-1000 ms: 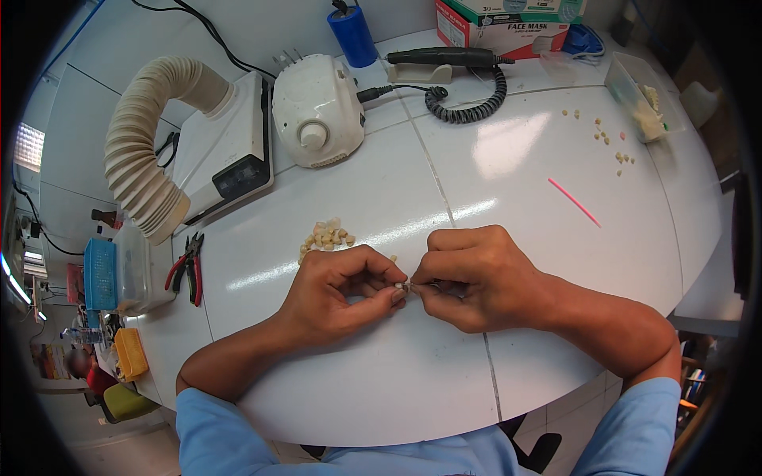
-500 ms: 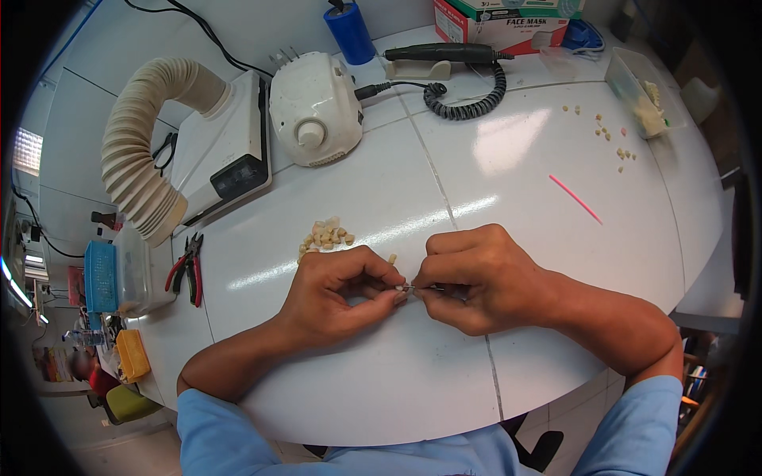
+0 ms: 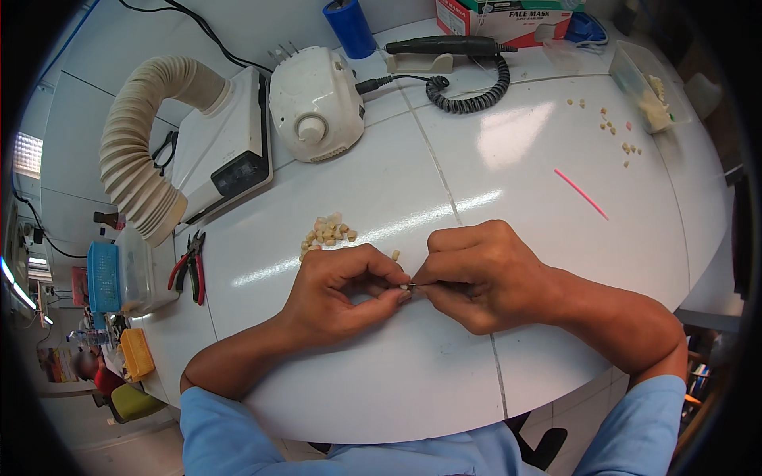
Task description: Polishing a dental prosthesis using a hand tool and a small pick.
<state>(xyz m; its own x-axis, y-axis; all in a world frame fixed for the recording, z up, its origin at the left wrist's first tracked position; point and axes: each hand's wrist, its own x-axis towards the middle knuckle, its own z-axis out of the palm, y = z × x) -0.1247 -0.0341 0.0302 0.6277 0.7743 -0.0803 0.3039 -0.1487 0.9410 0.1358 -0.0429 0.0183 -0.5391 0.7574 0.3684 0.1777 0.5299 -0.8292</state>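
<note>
My left hand [image 3: 349,289] is closed, its thumb and forefinger pinching a small whitish, tooth-like piece [image 3: 405,287]. Close against it, my right hand [image 3: 492,278] grips a thin metal tool [image 3: 412,285]. Only the tip of that tool shows between the fingertips, so its exact kind is hidden. Just beyond my left hand lies a heap of cream tooth-like pieces [image 3: 329,228], partly covered by the knuckles. One loose cream piece [image 3: 395,255] sits apart, beyond the pinching fingertips.
Pliers [image 3: 190,268] with red handles lie at left, below a suction hose [image 3: 131,151]. Behind stand a white control unit [image 3: 317,103] and a black handpiece [image 3: 440,45] on its rest. A pink stick [image 3: 581,194], scattered pieces [image 3: 608,127] and a clear tub [image 3: 643,87] are at right.
My right fingers have shifted slightly around the metal tool, and less of its shaft shows. The left hand keeps its pinch. The whole view has shifted a little.
</note>
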